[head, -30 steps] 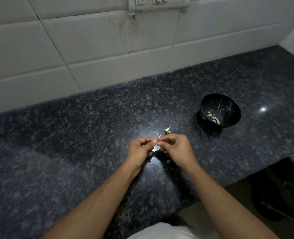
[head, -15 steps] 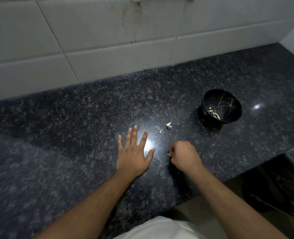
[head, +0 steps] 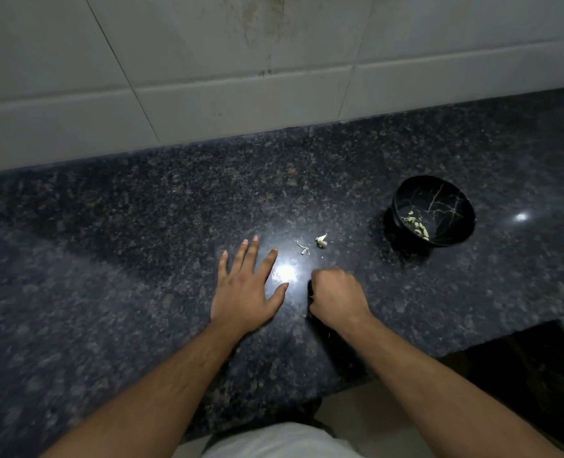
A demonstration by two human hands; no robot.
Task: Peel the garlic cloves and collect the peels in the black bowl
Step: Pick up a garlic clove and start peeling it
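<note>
The left hand (head: 245, 292) is lying flat on the dark speckled surface (head: 108, 259), palm down, its fingers (head: 252, 249) straight and spread and holding nothing. Just to its right, with a bright glare spot between them, the right hand (head: 335, 297) is resting on the surface with its fingers curled into a closed grip, knuckles facing away from the camera. Whatever is inside that grip is hidden by the back of the hand, so whether it is holding a clove or a peel cannot be told.

A small pale garlic piece (head: 321, 240) is lying on the surface just beyond the right hand, and a thin stem scrap (head: 303, 248) is lying just beside it on the left, apart from both hands. A few tiny flecks are sitting near them.

The black bowl (head: 452, 226) is standing upright on the surface well to the right of the garlic piece, its inside showing thin pale veining. A small heap of pale peels (head: 417, 224) is lying inside it against the near-left part of the bowl.

A white tiled wall (head: 207, 77) is rising behind the surface, with a dirty streak running down one tile. The surface's near edge is stepping back on the right, with a dark space below it.
</note>
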